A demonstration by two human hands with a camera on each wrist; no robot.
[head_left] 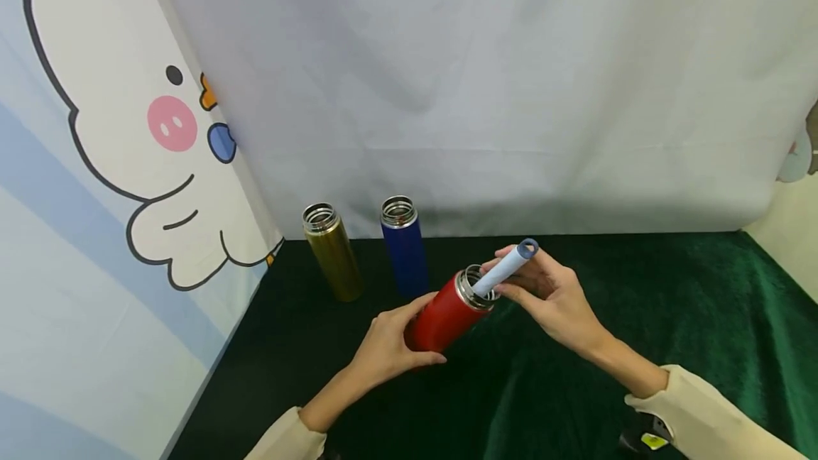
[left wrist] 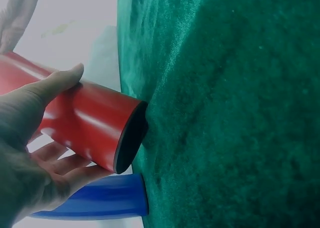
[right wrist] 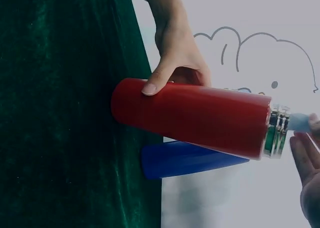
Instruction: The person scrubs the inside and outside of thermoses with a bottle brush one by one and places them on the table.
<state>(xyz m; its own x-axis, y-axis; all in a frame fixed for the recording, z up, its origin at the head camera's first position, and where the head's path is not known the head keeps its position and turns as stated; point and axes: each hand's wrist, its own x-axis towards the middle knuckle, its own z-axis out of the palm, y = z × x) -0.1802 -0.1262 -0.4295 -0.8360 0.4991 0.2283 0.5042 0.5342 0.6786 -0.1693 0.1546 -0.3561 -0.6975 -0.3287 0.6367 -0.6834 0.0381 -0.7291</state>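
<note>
A red metal thermos bottle leans toward the right, its lidless steel mouth facing up. My left hand grips its body, thumb on one side and fingers on the other. From the mouth sticks a light-blue rod-like handle with a dark-blue ring at its top; its lower end is hidden inside the bottle. Fingers and thumb of my right hand pinch that handle just above the rim. In the left wrist view, the dark base of the red bottle is close to the green cloth.
Behind the red bottle stand a blue bottle and, to its left, a gold bottle, both lidless. Dark-green velvety cloth covers the table. A pale curtain hangs behind, and a cartoon-printed sheet is at left.
</note>
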